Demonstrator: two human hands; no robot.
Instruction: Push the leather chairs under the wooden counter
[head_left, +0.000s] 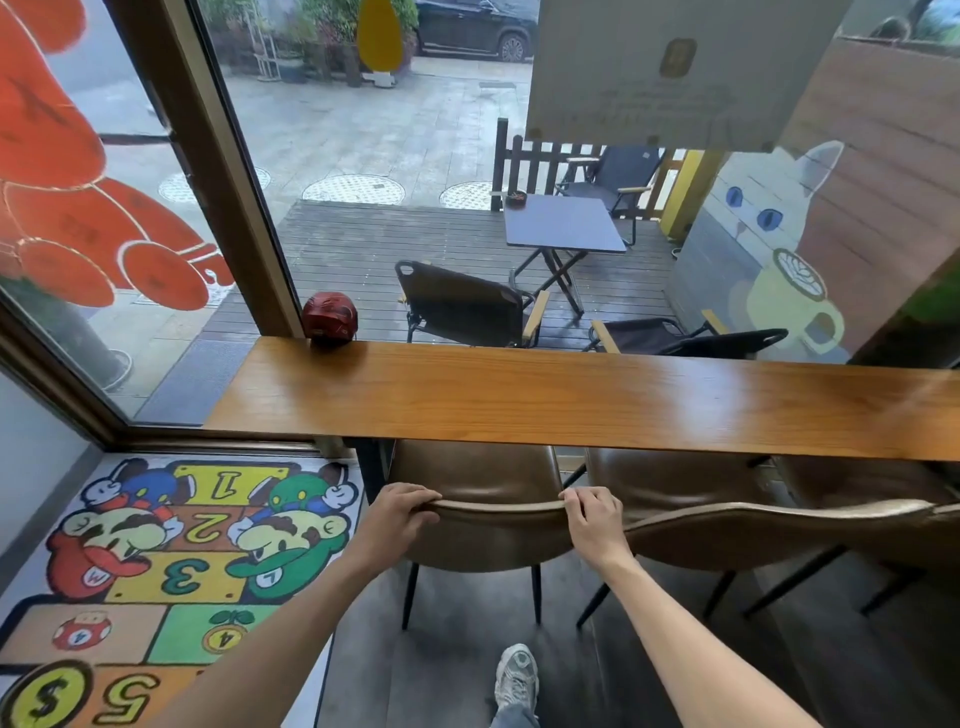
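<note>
Leather chairs (493, 525) in a row along the near edge of the wooden counter (571, 395); three visible. Leftmost chair: seat partly beneath the counter's front edge, backrest standing clear on the near side. Left hand (402, 512) wrapped over the left end of that backrest's top rim, fingers curled over the far face, thumb on the near face. Right hand (592, 517) closed likewise over the right end of the same rim. Both grips firm, nothing else held.

Step in hand, as judged: leftmost chair being pushed in, not yet fully home. Second chair (753, 530), to the right of the first, set back from the counter to about the same degree; backrest rim just beside the right hand. Third chair (883, 488), farther right, only partly in frame; position under the counter not determinable.

Next move calls for: straight, even push from both hands toward the counter, legs kept square to the edge.

Surroundings: dark counter support (371, 473) below the counter's left end, close to the first chair's left side — possible snag if the chair veers left. Red helmet (330, 317) on the counter's far left corner, well clear. Cartoon floor mat (156, 561) left of the counter's end, not under the chair legs. Shoe (515, 675) behind the chair, near side.
</note>
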